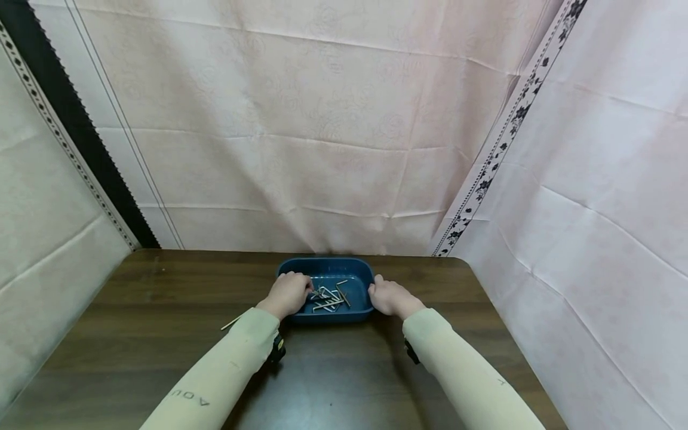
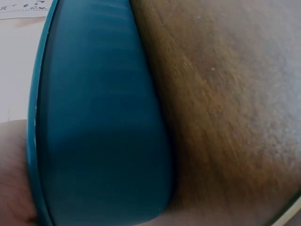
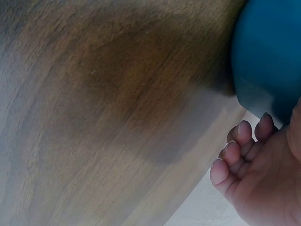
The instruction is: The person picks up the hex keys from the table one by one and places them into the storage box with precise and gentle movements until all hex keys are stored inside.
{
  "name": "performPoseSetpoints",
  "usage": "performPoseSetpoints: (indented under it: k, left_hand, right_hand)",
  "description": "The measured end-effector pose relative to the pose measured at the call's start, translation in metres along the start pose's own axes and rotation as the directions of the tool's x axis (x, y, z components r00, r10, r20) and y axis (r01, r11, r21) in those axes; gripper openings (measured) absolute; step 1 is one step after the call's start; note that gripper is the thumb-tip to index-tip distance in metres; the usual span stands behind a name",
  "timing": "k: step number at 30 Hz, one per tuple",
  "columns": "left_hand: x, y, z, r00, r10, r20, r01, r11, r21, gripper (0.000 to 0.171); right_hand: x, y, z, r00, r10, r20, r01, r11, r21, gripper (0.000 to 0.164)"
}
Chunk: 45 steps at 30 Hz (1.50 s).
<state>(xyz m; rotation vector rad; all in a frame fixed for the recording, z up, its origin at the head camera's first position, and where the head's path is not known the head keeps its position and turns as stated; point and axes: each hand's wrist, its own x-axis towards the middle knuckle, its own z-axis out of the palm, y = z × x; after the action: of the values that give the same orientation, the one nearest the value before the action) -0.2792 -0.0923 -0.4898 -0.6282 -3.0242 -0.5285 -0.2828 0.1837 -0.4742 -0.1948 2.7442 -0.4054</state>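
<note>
A blue rectangular tray (image 1: 328,319) stands at the far part of the table. In it lies a loose heap of silver and brass-coloured metal rods (image 1: 334,298), some bent into an L. My left hand (image 1: 290,294) reaches over the tray's left side, its fingers bent down by the heap; whether they pinch a rod is hidden. The left wrist view shows the tray's outer wall (image 2: 103,113) with part of that hand behind the rim. At the tray's right end my right hand (image 1: 391,295) holds the rim, its fingers (image 3: 230,153) curled beside the wall.
Another brass-coloured rod (image 1: 231,323) lies on the brown wooden table (image 1: 333,382), partly under the left forearm. Pale cloth (image 1: 322,149) hangs behind the table's far edge and along both sides. Dark bands are worn at both wrists.
</note>
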Motion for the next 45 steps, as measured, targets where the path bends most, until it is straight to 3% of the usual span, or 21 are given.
performPoseSetpoints:
  k: [5,12,17,22,33,37,45]
  left_hand:
    - [-0.004,-0.002,-0.004,1.0,0.003,-0.007,-0.003,1.0,-0.007,0.007]
    - [-0.017,-0.006,-0.019,0.998,-0.005,-0.066,-0.006,0.987,-0.159,0.02]
    - [-0.037,-0.011,-0.035,0.992,0.037,-0.119,-0.064,0.97,-0.233,0.028]
    - [-0.064,-0.024,-0.044,0.99,0.027,-0.141,-0.065,0.959,-0.276,0.035]
    - [-0.107,-0.054,-0.044,0.996,-0.032,-0.083,0.009,0.965,-0.264,0.043]
    - [-0.115,-0.06,-0.041,0.997,-0.053,-0.054,0.036,0.962,-0.269,0.041]
    - [-0.118,-0.069,-0.028,1.0,-0.018,0.0,0.017,0.956,-0.291,0.034]
  right_hand:
    - [0.001,-0.003,0.0,1.0,-0.012,0.002,0.012,1.0,-0.007,0.057]
    - [0.0,-0.003,-0.001,1.0,0.004,0.004,-0.004,1.0,-0.008,0.059]
    - [-0.001,-0.002,0.001,1.0,0.001,-0.002,-0.002,1.0,-0.014,0.059]
    - [0.0,0.0,0.002,1.0,-0.007,-0.009,0.007,1.0,-0.013,0.057]
    - [-0.001,-0.001,0.001,1.0,-0.009,-0.006,0.009,1.0,-0.005,0.056]
    - [-0.002,-0.001,0.001,1.0,-0.006,-0.008,0.006,1.0,-0.006,0.058]
    - [-0.002,-0.001,0.002,1.0,-0.002,-0.011,0.002,1.0,0.0,0.058]
